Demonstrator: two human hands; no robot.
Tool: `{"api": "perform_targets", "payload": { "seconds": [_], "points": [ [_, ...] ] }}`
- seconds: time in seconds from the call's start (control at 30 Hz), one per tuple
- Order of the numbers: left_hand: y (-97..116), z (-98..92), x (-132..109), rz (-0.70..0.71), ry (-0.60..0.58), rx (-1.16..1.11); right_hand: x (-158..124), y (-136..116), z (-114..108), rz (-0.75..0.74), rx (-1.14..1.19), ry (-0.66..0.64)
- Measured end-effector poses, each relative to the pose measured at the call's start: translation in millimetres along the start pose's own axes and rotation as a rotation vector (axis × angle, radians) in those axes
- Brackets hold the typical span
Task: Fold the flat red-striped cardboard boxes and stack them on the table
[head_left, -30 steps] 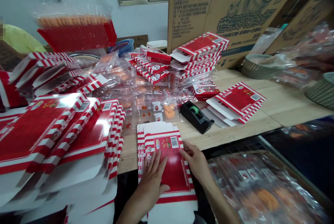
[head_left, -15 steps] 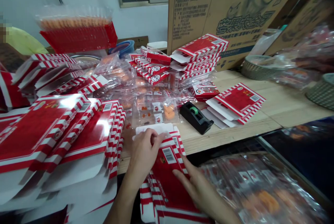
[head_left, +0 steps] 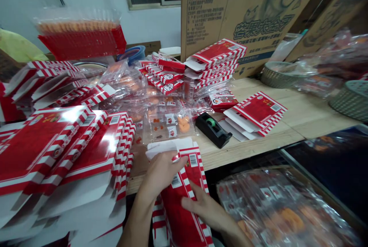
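Several flat red-and-white striped cartons (head_left: 178,205) lean at the table's front edge, low in the middle of the view. My left hand (head_left: 165,170) pinches the top end of the front carton between thumb and fingers, beside its barcode. Against the right side of that carton lies my right hand (head_left: 201,203), its thumb on the red face, its fingers apart and partly hidden behind the carton. Another carton with a barcode (head_left: 195,162) shows just behind. White flaps stick out above my left hand.
Stacked cartons (head_left: 94,143) fill the left. A black tape dispenser (head_left: 213,130), clear packs (head_left: 169,120) and more cartons (head_left: 263,112) lie on the table. Bagged orange items (head_left: 276,205) sit lower right; a big cardboard box (head_left: 212,17) and green baskets (head_left: 278,74) stand behind.
The front carton has shifted left and tilted away from the one behind, showing more of it. My left hand has moved slightly down, and my right hand slightly left with it.
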State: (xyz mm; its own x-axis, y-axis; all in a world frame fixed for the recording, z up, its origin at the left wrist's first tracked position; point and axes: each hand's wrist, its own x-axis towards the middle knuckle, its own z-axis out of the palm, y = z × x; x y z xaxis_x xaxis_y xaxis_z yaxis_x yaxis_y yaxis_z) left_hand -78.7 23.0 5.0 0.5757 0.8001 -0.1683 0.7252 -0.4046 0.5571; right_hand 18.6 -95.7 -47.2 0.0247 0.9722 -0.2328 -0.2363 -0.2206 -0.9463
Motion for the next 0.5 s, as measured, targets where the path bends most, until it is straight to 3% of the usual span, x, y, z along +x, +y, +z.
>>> {"api": "perform_targets", "payload": {
  "seconds": [0.17,0.27,0.33,0.43,0.47,0.5],
  "points": [
    [3.6,4.8,-2.4,0.121,0.090,-0.056,6.5,-1.0,6.8,0.013,0.048,0.113],
    [2.5,14.0,-0.4,0.182,0.160,-0.085,11.3,8.0,-0.2,0.025,0.069,0.274],
    [-5.2,28.8,-1.0,0.179,0.320,-0.121,13.0,17.7,-15.9,0.070,0.095,0.432],
    [-29.7,63.1,-12.0,0.140,0.674,-0.185,12.1,33.7,-49.5,0.102,0.156,0.615],
    [-40.1,75.3,-18.2,0.123,0.687,-0.164,11.1,38.0,-60.0,0.107,0.183,0.660],
    [-50.5,86.6,-24.8,0.089,0.619,-0.104,10.1,41.4,-68.7,0.114,0.212,0.697]
  ]
}}
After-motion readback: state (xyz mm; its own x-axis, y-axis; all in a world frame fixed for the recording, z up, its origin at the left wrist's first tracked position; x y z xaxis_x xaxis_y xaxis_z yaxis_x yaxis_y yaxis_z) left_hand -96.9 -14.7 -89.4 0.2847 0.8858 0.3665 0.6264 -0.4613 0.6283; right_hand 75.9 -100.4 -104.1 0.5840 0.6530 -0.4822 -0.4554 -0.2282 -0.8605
